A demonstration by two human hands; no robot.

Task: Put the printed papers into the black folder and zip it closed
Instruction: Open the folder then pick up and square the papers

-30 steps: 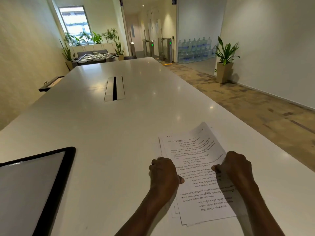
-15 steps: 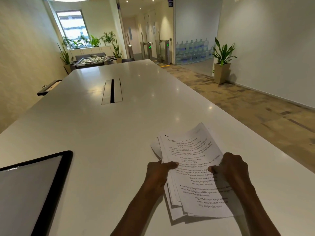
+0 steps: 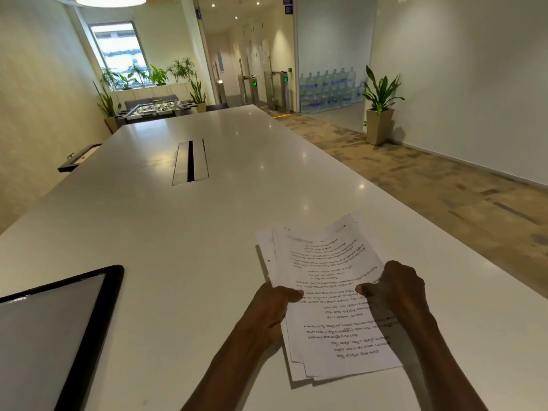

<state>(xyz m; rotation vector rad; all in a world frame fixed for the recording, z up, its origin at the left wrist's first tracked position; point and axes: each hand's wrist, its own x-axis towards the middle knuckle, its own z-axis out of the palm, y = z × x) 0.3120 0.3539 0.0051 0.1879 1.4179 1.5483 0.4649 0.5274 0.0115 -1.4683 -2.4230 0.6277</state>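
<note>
Head view, long white table (image 3: 207, 232), printed papers (image 3: 326, 277) gripped by both hands, carpeted room.

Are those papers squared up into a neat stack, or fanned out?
Fanned out. The printed papers, gripped by the left hand and right hand, show staggered edges along their left side and near corner.

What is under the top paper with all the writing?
More white sheets peek out under the top paper, fanned to its left. Their print is covered, so it cannot be read.
</note>
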